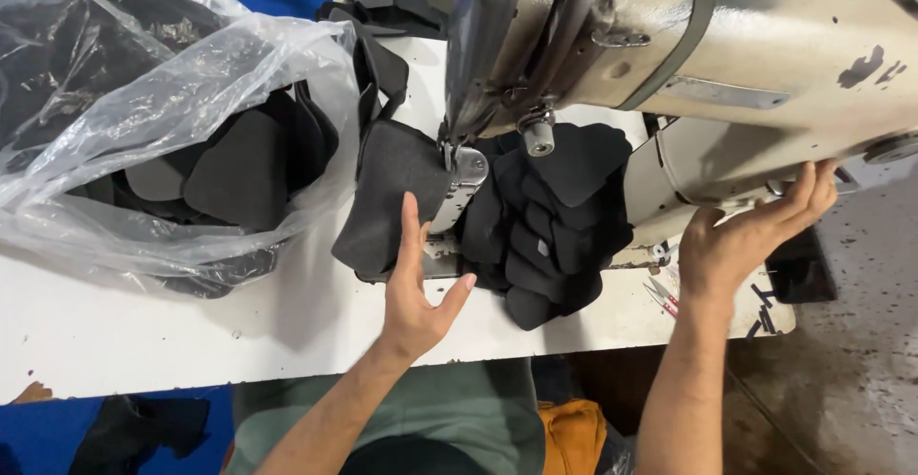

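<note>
A cream industrial sewing machine fills the upper right. A dark grey fabric piece lies under its presser foot. My left hand lies flat with fingers extended, its fingertips pressing on the near edge of that piece. My right hand reaches up under the right end of the machine body, palm up, fingers touching its underside near the handwheel. A pile of sewn black fabric pieces lies behind the needle, to the right of the foot.
A clear plastic bag holding several black cut pieces sits on the white table at left. Small snips lie by the table's right edge. Bare floor lies to the right.
</note>
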